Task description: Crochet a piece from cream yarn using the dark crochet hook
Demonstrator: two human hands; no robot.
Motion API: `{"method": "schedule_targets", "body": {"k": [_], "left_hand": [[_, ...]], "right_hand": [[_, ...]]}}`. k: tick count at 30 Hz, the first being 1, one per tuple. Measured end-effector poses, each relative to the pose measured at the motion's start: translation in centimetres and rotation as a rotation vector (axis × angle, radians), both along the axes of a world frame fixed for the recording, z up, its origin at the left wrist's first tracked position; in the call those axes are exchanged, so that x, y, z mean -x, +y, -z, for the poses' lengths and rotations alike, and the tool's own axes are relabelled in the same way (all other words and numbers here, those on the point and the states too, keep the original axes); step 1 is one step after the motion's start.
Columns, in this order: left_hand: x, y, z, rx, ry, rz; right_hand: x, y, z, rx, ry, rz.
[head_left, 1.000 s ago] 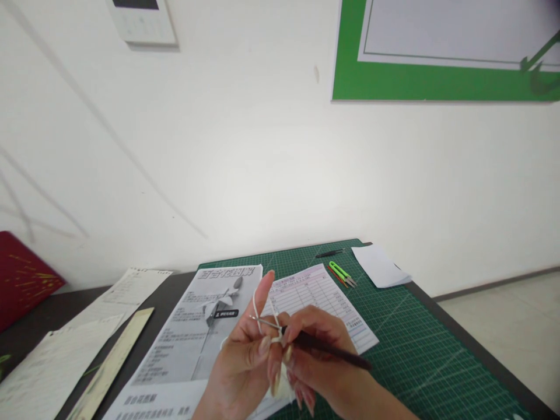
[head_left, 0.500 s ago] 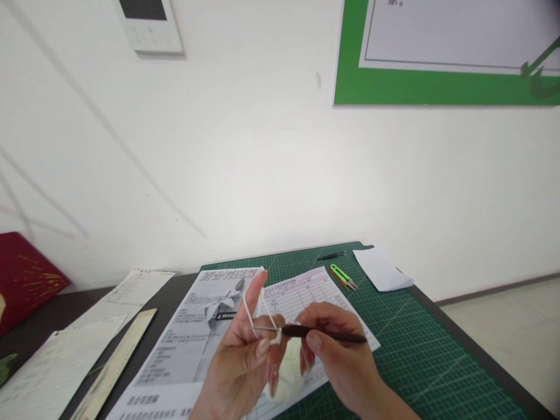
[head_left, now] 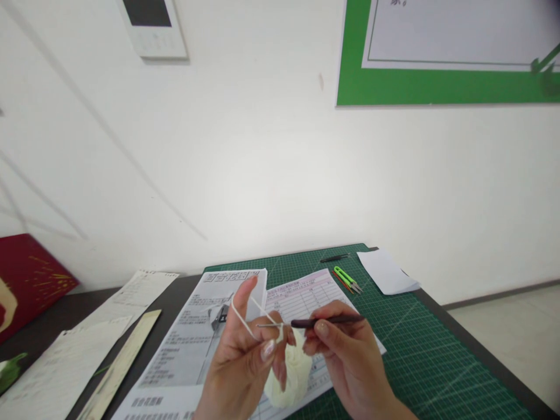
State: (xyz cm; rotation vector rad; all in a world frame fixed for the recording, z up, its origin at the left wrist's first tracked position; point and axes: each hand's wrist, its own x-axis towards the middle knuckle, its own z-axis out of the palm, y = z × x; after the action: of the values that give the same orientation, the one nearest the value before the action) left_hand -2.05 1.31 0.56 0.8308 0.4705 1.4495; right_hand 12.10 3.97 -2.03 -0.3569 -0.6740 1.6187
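Note:
My left hand [head_left: 247, 353] has its index finger raised with white yarn [head_left: 243, 321] looped over it. Its thumb and other fingers are closed on a small bit of crochet work [head_left: 280, 333] in the same yarn. In my right hand [head_left: 350, 344] is a crochet hook [head_left: 328, 320] with a dark handle, held like a pen. The hook's thin metal shaft passes through the work at my left fingertips, its tip pointing left. Below the hands a ball of cream yarn [head_left: 291, 379] rests on the papers, partly hidden by my left fingers.
A green cutting mat [head_left: 420, 344] bears a printed pattern sheet [head_left: 175, 344] and a chart sheet [head_left: 324, 289]. Green thread snips [head_left: 345, 277], dark tweezers [head_left: 335, 258] and folded white paper [head_left: 387, 273] lie at the back right. Leftward are a ruler-like strip [head_left: 125, 361] and handwritten sheets [head_left: 56, 373].
My right hand has drawn the hook's handle slightly away from my left fingers, showing more shaft. More of the yarn ball shows. The view has shifted slightly.

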Motion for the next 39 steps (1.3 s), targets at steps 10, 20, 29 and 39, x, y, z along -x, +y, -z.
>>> {"method": "schedule_targets", "body": {"k": [10,20,29,39], "left_hand": [[-1.6,0.6,2.2,-0.293,0.345,-0.333],[-0.6,0.5,0.2,0.071,-0.221,0.098],[-0.4,1.0,1.1,-0.118,-0.239,0.309],[-1.3,1.2,1.3,-0.232,-0.318,0.435]], "right_hand": [[-0.1,-0.7,0.6,-0.476,-0.462,0.521],[0.1,-0.7,1.3,-0.667,-0.493,0.455],[1.3,-0.8,1.7,-0.096,0.064,-0.222],[0.7,-1.1,0.5,-0.026,0.119,-0.23]]}}
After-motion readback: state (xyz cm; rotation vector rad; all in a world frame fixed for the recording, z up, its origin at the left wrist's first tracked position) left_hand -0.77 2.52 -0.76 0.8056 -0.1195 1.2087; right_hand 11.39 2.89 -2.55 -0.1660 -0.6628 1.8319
